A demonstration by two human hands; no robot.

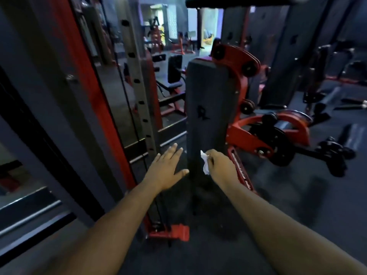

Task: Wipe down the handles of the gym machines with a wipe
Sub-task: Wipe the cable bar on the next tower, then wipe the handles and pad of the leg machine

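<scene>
My right hand point(221, 165) is closed on a small crumpled white wipe point(205, 162), held against the right side of a tall dark grey machine column point(208, 108). Left of that column, my left hand point(166, 169) is stretched out flat, fingers apart, holding nothing; its thumb reaches toward the column's left edge. No handle is under either hand. The view is blurred.
A red and black pulley assembly point(268, 133) juts out right of the column. A red and grey upright with holes point(139, 86) and a mirror panel stand at the left. A red foot bracket point(174, 232) lies on the dark floor below. More machines fill the background.
</scene>
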